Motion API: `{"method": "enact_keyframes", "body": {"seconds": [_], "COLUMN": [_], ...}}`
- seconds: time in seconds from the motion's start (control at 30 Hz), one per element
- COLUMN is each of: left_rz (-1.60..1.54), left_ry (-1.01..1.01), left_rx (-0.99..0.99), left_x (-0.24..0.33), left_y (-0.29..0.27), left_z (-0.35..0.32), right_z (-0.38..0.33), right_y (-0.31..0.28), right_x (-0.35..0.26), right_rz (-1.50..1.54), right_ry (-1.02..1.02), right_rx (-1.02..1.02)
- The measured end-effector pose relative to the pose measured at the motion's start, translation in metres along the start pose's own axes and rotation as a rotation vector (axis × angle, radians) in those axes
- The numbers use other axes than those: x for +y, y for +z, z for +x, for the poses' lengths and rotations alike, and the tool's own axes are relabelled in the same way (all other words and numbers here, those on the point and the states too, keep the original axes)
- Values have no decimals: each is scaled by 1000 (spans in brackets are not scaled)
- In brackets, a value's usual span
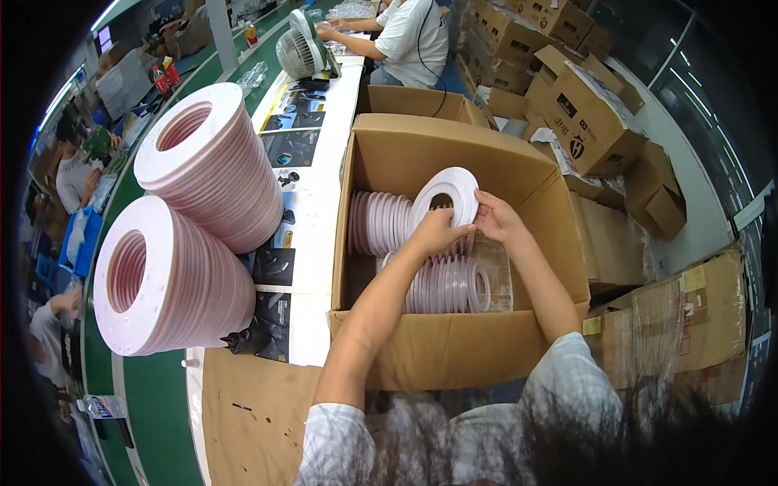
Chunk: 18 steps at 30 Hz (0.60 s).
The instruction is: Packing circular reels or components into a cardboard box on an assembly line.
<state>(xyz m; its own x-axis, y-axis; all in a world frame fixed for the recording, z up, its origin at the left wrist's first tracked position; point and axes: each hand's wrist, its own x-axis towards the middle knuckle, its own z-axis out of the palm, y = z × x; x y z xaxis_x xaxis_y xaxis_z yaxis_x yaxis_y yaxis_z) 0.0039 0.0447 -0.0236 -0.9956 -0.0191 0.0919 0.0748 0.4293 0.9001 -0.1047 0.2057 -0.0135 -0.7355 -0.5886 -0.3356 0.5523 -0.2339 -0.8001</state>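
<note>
A flat white ring-shaped disc [459,180] is held tilted above the inside of an open cardboard box [454,344]. My left hand [438,232] is closed at its lower edge, with fingers reaching toward the centre hole. On the disc's right edge, my right hand [496,219] grips with thumb and fingers. Below, inside the box, a row of pinkish-white rings [377,223] stands on edge at the left. A second row of translucent rings [438,285] lies nearer me, partly hidden by my left forearm. Clear plastic [498,267] sits at that row's right end.
Two tall stacks of pinkish-white rings [194,134] [182,279] stand on the bench to the left. A green fan [304,49] is farther back. Stacked cartons [592,113] fill the right side. A person in a white shirt [413,36] works beyond the box.
</note>
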Motion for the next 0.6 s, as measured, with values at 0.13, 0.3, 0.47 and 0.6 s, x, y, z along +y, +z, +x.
{"method": "enact_keyframes", "body": {"seconds": [0.13, 0.3, 0.47, 0.6], "left_rz": [4, -257, -686, 128], "left_ry": [-9, -65, -138, -181], "left_rx": [-18, 216, 404, 498], "left_x": [-16, -5, -50, -15], "left_y": [-6, -6, -25, -26], "left_z": [-2, 12, 22, 9], "right_z": [7, 13, 11, -2], "right_y": [3, -11, -23, -40], "right_x": [10, -2, -26, -60], "right_rz": [-34, 64, -602, -403], "right_ry": [25, -65, -519, -1102], "right_rx": [-35, 14, 370, 655]}}
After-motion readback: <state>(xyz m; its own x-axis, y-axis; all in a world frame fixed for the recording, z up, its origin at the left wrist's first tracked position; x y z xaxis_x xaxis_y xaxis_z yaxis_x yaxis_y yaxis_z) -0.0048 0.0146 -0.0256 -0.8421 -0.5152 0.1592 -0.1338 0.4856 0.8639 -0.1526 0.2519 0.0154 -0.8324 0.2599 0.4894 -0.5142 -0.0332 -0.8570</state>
